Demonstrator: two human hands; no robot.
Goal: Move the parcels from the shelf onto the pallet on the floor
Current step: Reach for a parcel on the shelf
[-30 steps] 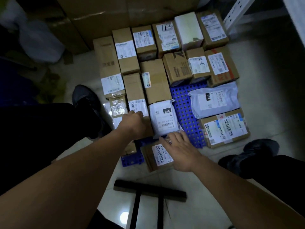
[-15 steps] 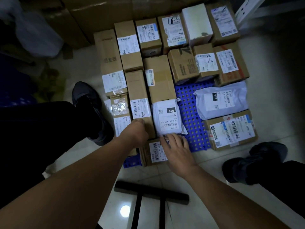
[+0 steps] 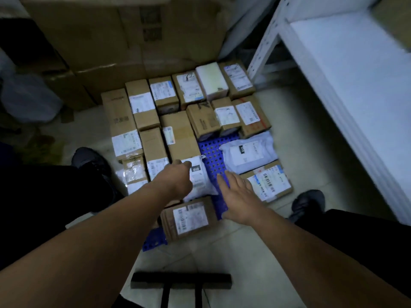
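While the left hand (image 3: 178, 178) pinches a crinkled white poly mailer (image 3: 199, 178), the right hand (image 3: 239, 196) hovers flat, fingers spread, over the perforated blue pallet (image 3: 212, 156).

Head camera looks steeply down, close above the pallet (image 3: 213, 161).

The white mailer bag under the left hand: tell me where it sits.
In the head view the white mailer bag lies near the front of the blue pallet, just behind a labelled carton, with bare pallet grid to its right.
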